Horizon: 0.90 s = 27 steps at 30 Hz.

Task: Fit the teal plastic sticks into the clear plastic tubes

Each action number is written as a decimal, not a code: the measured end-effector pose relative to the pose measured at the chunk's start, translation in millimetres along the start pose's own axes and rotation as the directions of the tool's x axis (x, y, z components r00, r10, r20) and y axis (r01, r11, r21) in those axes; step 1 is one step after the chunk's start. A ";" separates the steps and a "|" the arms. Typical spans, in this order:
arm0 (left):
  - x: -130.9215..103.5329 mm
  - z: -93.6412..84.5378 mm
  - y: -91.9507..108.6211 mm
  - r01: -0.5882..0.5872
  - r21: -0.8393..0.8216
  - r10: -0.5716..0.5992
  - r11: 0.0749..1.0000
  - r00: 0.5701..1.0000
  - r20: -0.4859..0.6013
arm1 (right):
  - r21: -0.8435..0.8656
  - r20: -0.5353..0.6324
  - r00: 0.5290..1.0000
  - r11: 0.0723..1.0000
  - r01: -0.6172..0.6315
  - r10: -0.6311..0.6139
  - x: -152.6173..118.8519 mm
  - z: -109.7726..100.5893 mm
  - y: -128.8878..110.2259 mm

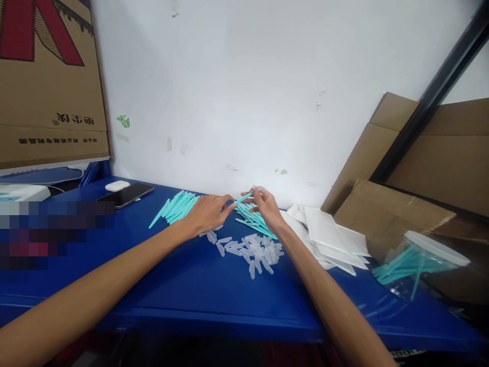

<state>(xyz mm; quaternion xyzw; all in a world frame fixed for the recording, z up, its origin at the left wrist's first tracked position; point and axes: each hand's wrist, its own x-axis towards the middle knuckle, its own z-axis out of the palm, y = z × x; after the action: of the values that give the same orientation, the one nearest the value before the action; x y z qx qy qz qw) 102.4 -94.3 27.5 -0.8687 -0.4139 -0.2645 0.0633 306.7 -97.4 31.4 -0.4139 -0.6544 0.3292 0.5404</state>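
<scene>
One turquoise stick (243,198) spans the gap between my two hands, above the table. The fingertips of my left hand (209,213) pinch its left end. My right hand (264,205) grips the other end between thumb and fingers. Beneath my right hand lies a pile of turquoise sticks (254,220). Another turquoise pile (179,206) is just left of my left hand, partly behind it. Small translucent caps (257,251) are scattered on the blue table in front of both hands.
White paper packets (328,237) lie right of my right hand. Farther right, a clear jar (414,267) holding turquoise sticks leans against cardboard (393,209). A phone (128,195) and a white case (117,185) rest at the back left of the blue table (183,290).
</scene>
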 end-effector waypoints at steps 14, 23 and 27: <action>0.7 2.0 -30.1 0.111 0.291 -0.180 0.950 0.958 0.222 | -0.909 -0.120 0.988 0.410 -0.068 -0.102 2.2 -48.0 20.3; 0.7 7.1 -28.0 0.150 0.327 -0.234 0.933 0.943 0.235 | -0.938 -0.019 0.999 0.346 -0.031 0.039 0.7 -43.4 30.0; 1.2 9.2 -27.7 0.166 0.318 -0.247 0.933 0.941 0.232 | -0.930 -0.019 0.999 0.367 -0.004 -0.038 0.3 -40.5 26.8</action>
<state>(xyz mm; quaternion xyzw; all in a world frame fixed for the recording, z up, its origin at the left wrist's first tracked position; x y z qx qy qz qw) 85.9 -72.4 17.3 -0.8286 -0.5430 -0.0853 0.1066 351.4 -86.0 16.0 -0.6454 -0.7204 -0.1092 0.2291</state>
